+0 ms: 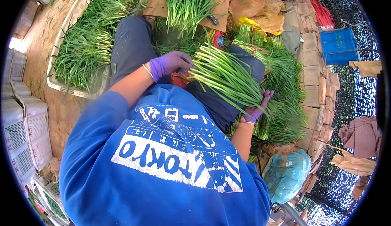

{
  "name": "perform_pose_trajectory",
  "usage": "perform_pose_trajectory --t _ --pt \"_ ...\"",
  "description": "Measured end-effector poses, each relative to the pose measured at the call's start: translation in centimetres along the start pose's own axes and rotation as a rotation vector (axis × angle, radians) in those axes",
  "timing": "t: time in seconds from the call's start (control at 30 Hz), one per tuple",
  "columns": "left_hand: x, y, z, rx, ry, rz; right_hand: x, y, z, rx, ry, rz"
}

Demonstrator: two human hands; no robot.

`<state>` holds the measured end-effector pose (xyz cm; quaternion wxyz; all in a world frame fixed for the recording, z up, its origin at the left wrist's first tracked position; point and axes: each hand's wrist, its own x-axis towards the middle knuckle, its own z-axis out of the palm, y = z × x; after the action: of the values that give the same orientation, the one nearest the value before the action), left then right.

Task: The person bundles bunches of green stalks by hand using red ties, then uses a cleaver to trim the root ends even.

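A loose bunch of green chives [228,73] lies slantwise across my lap, its pale stem ends toward the left. My right hand [260,105], in a purple glove, is wrapped round the leafy end of this bunch. Close beside the stem ends is my left hand [174,64], also gloved in purple. Its fingers are curled together; whatever they pinch, if anything, is hidden. Beyond my hands, another heap of chives [189,4] rests on a wooden board [222,6]. A dark-handled knife [213,19] lies at the board's near right.
A white crate [61,55] heaped with chives stands at the left. Tied chive bundles [285,79] are piled at my right, beside a brick border [311,91]. Blue bin [339,46], teal bag [290,173] and stacked white crates [36,124] stand around.
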<state>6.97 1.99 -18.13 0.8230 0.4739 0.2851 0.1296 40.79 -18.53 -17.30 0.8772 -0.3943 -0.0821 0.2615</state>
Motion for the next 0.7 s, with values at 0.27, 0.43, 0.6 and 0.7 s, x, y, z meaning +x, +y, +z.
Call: perform_pose_trajectory --t 0.27,0.43,0.6,0.7 --pt "-0.7 1.5 4.2 -0.275 -0.097 -0.303 -0.1 -0.2 0.1 -0.005 -0.023 -0.005" --pt "1.0 -0.1 5.5 -0.18 -0.026 -0.19 -0.6 -0.4 0.1 0.022 -0.101 -0.01" --pt "0.0 0.3 4.4 0.111 0.02 -0.04 -0.6 0.0 0.2 0.123 -0.162 0.028" --pt "-0.8 1.1 3.1 0.631 0.067 0.005 -0.4 0.0 0.1 0.142 -0.108 0.028"
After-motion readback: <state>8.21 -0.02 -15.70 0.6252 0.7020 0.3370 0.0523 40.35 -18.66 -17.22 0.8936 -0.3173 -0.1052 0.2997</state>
